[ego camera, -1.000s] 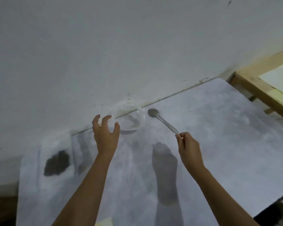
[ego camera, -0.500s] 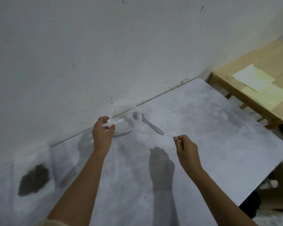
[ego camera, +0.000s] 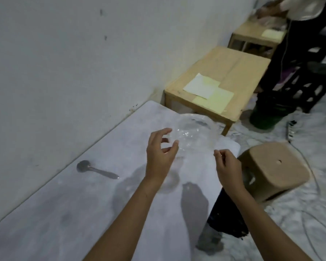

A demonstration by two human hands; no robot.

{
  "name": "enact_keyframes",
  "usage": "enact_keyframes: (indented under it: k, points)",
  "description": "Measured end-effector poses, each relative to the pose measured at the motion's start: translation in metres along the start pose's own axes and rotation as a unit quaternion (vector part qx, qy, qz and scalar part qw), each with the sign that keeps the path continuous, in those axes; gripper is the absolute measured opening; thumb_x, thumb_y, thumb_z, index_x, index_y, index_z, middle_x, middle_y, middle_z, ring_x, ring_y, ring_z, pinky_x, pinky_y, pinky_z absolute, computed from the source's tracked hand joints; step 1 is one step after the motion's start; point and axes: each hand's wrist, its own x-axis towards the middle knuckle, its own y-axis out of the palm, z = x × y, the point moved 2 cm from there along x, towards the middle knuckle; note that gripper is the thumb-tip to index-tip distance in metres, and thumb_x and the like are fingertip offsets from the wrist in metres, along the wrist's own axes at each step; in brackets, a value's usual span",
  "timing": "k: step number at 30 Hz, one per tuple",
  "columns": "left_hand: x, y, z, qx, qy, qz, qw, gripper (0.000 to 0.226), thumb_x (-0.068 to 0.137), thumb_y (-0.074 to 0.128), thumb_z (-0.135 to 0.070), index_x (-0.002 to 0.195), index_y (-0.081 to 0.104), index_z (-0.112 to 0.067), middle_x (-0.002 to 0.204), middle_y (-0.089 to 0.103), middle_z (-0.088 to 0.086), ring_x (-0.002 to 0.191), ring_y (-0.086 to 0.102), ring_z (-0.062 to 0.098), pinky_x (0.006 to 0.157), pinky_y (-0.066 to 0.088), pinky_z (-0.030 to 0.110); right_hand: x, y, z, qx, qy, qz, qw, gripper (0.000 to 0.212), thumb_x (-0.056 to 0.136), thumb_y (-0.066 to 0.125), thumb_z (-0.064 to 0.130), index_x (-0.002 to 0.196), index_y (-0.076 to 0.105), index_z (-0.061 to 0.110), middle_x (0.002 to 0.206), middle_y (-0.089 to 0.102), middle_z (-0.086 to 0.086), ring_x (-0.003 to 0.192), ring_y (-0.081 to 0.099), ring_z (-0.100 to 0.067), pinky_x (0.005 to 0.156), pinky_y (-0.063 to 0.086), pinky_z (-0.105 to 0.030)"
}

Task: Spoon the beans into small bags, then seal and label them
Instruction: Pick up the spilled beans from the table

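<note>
A clear plastic bag [ego camera: 193, 134] hangs in the air over the right end of the white table [ego camera: 83, 213]. My left hand [ego camera: 159, 157] grips its left edge between thumb and fingers. My right hand [ego camera: 226, 166] pinches the bag's lower right corner with thumb and forefinger. The bag looks empty. A metal spoon [ego camera: 96, 169] lies on the table to the left of my hands, near the wall, with nothing touching it. No beans are in view.
Past the table's end stands a low wooden table [ego camera: 231, 72] with yellow papers [ego camera: 209, 91], and another behind it. A tan plastic stool [ego camera: 275, 172] sits on the floor to the right, among cables. A person [ego camera: 297, 44] stands at the top right beside a black crate.
My left hand has lifted the clear bag from beside the wall and carried it right. My right hand has come up to the bag. The view has swung right; the spoon stays on the table.
</note>
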Motion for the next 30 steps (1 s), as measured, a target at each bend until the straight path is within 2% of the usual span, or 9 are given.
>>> enact_keyframes:
  k: [3,7,12,15,18,22,24,28,30]
  points:
    - [-0.020,0.097,0.009,-0.006,-0.013,0.118,0.993,0.031,0.084,0.067,-0.011,0.111,0.057,-0.024,0.106,0.048,-0.008,0.093,0.054,0.004,0.067,0.052,0.012,0.009,-0.065,-0.060,-0.009,0.078,-0.084,0.993,0.021,0.098,0.043,0.019,0.081,0.052,0.008,0.066,0.050,0.001,0.061,0.047,-0.012,0.055,0.032,-0.031]
    - [-0.058,0.192,0.033,0.003,-0.061,0.226,0.972,0.029,0.086,0.066,-0.018,0.112,0.056,-0.025,0.108,0.047,-0.005,0.086,0.053,-0.005,0.073,0.053,0.015,-0.003,-0.135,-0.136,-0.031,0.191,-0.182,0.964,0.024,0.097,0.044,0.023,0.080,0.051,0.007,0.068,0.052,-0.001,0.067,0.047,-0.019,0.053,0.033,-0.030]
    - [-0.106,0.264,0.088,0.094,-0.108,0.343,0.929,0.030,0.089,0.060,-0.026,0.118,0.054,-0.020,0.108,0.043,-0.004,0.080,0.053,0.003,0.080,0.052,0.028,-0.021,-0.155,-0.217,-0.019,0.282,-0.215,0.935,0.024,0.098,0.043,0.022,0.088,0.056,0.003,0.080,0.057,-0.007,0.078,0.053,-0.022,0.066,0.035,-0.030]
    - [-0.127,0.283,0.140,0.160,-0.167,0.359,0.904,0.030,0.091,0.058,-0.024,0.119,0.053,-0.016,0.112,0.043,-0.001,0.087,0.054,0.013,0.079,0.049,0.027,-0.015,-0.125,-0.264,0.002,0.337,-0.190,0.922,0.027,0.098,0.042,0.021,0.090,0.056,0.000,0.079,0.056,-0.008,0.078,0.053,-0.023,0.063,0.037,-0.031]
    - [-0.137,0.293,0.195,0.232,-0.199,0.339,0.890,0.029,0.092,0.058,-0.024,0.119,0.052,-0.014,0.115,0.043,0.003,0.094,0.054,0.020,0.077,0.047,0.027,-0.006,-0.080,-0.320,0.039,0.416,-0.145,0.897,0.026,0.098,0.039,0.020,0.092,0.055,0.001,0.079,0.052,-0.008,0.075,0.050,-0.023,0.069,0.039,-0.032]
    - [-0.144,0.306,0.253,0.309,-0.227,0.320,0.866,0.029,0.092,0.058,-0.021,0.118,0.051,-0.010,0.119,0.045,0.012,0.095,0.057,0.028,0.075,0.047,0.030,0.000,-0.033,-0.380,0.129,0.502,-0.119,0.847,0.031,0.096,0.038,0.020,0.066,0.042,0.013,0.060,0.040,-0.004,0.051,0.037,-0.017,0.053,0.033,-0.029]
    - [-0.147,0.314,0.274,0.330,-0.233,0.322,0.856,0.029,0.092,0.058,-0.020,0.117,0.051,-0.008,0.119,0.045,0.014,0.097,0.056,0.030,0.077,0.047,0.032,0.005,-0.020,-0.400,0.169,0.527,-0.119,0.825,0.037,0.098,0.037,0.018,0.061,0.035,0.015,0.056,0.036,-0.004,0.046,0.032,-0.016,0.045,0.027,-0.026]
    - [-0.151,0.331,0.303,0.352,-0.241,0.333,0.841,0.030,0.093,0.056,-0.022,0.118,0.049,-0.008,0.121,0.044,0.015,0.097,0.057,0.032,0.077,0.048,0.035,0.017,0.000,-0.430,0.319,0.585,-0.184,0.722,0.031,0.096,0.035,0.004,0.066,0.037,0.010,0.059,0.031,-0.004,0.048,0.029,-0.015,0.039,0.032,-0.021]
    - [-0.151,0.337,0.313,0.363,-0.249,0.336,0.833,0.032,0.094,0.056,-0.023,0.121,0.048,-0.008,0.122,0.043,0.016,0.097,0.057,0.032,0.076,0.047,0.036,0.021,0.006,-0.438,0.348,0.598,-0.186,0.698,0.028,0.095,0.036,0.001,0.069,0.042,0.008,0.063,0.037,-0.007,0.053,0.037,-0.016,0.049,0.042,-0.022]
